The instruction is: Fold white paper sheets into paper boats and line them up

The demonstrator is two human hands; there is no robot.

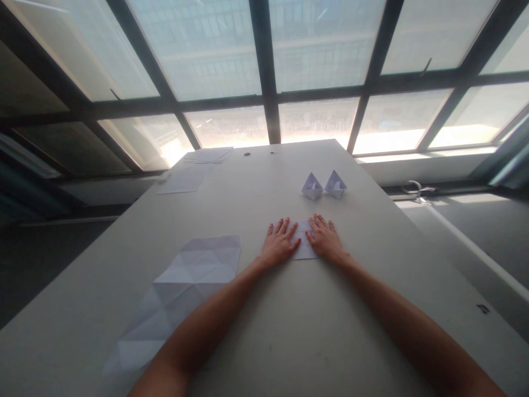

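A small folded sheet of white paper (305, 249) lies flat on the table in front of me. My left hand (279, 242) rests palm down on its left side, fingers stretched out. On the right side of the sheet lies my right hand (325, 238), also flat with its fingers extended. Part of the paper is hidden under both palms. Just beyond my hands stand two folded paper boats, the left paper boat (312, 186) and the right paper boat (336, 184), close beside each other.
Creased white paper (206, 259) spreads along the table by my left forearm. Several flat sheets (184, 179) lie at the far left of the white table (248, 204). A small dark object (482, 309) sits near the right edge. Large windows (215, 49) rise behind.
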